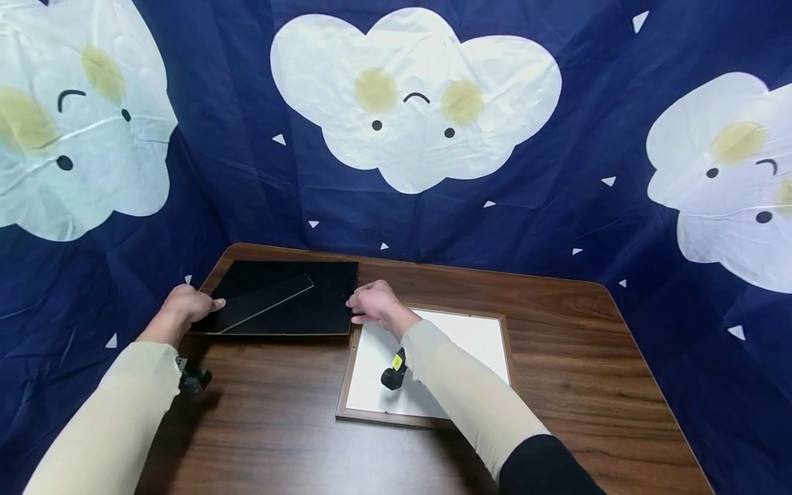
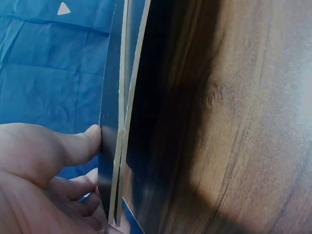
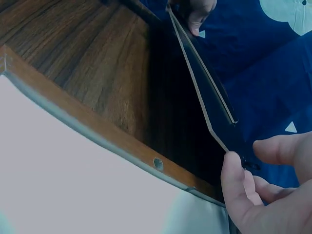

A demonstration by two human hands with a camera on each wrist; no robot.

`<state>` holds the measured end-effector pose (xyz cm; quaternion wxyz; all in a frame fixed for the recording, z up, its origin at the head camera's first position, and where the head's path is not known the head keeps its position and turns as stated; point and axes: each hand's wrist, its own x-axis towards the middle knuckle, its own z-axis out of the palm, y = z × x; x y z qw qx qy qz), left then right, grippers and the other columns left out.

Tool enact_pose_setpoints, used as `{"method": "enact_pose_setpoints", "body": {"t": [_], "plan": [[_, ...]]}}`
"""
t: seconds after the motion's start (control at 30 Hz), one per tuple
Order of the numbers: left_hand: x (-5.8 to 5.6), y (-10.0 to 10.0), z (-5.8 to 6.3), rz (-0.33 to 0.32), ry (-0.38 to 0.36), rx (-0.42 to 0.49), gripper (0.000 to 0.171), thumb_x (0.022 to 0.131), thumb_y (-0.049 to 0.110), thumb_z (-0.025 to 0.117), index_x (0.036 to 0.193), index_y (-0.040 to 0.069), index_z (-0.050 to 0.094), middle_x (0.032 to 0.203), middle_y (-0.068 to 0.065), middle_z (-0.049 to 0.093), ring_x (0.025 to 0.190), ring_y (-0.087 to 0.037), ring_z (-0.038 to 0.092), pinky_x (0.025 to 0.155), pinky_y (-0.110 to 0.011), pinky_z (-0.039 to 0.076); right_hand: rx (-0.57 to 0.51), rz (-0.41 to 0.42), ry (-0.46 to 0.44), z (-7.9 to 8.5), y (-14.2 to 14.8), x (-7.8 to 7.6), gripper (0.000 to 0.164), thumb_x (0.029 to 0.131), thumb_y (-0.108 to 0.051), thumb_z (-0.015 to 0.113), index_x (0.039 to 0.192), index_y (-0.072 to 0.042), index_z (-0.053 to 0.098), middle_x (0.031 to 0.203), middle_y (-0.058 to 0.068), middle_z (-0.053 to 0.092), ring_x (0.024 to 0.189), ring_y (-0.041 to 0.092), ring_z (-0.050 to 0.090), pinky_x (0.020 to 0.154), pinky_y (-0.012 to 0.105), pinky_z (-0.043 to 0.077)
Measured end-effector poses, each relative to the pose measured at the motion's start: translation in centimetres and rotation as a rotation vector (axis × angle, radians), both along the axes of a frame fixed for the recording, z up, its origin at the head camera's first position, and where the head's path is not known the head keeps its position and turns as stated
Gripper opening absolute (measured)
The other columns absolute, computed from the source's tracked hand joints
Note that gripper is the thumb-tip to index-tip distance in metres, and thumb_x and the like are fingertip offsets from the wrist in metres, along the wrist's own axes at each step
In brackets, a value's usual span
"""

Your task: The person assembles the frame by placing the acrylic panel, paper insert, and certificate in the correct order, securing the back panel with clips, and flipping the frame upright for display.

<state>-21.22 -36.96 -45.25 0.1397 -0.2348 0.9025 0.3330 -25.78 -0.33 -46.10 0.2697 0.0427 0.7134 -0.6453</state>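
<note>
A black picture-frame backboard with a hinged stand leg lies at the back left of the table, seemingly lifted off it a little. At its left end my left hand grips board and leg together, thumb on top and fingers beneath, as the left wrist view shows. My right hand holds the board's right edge between thumb and fingers. Under the right forearm lies a wooden picture frame with a white sheet inside it. In the right wrist view a small black loop sits beside the right fingers.
The wood-grain table runs up to a dark blue curtain with white clouds, which encloses the back and both sides. Small black cameras hang at the wrists.
</note>
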Motion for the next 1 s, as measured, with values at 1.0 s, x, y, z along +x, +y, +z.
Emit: {"method": "enact_pose_setpoints", "body": {"t": [1.0], "plan": [[0.7,5.4,0.9,-0.092,0.189,0.4,0.043,0.104,0.014,0.05,0.137,-0.013,0.05,0.101,-0.006,0.058,0.081,-0.007,0.058,0.07,-0.026,0.056,0.096,-0.045,0.132,-0.5,8.8,-0.1,0.037,0.091,0.003,0.064,0.127,0.008,0.061,0.106,0.019,0.071,0.081,0.017,0.07,0.076,0.035,0.063]]}}
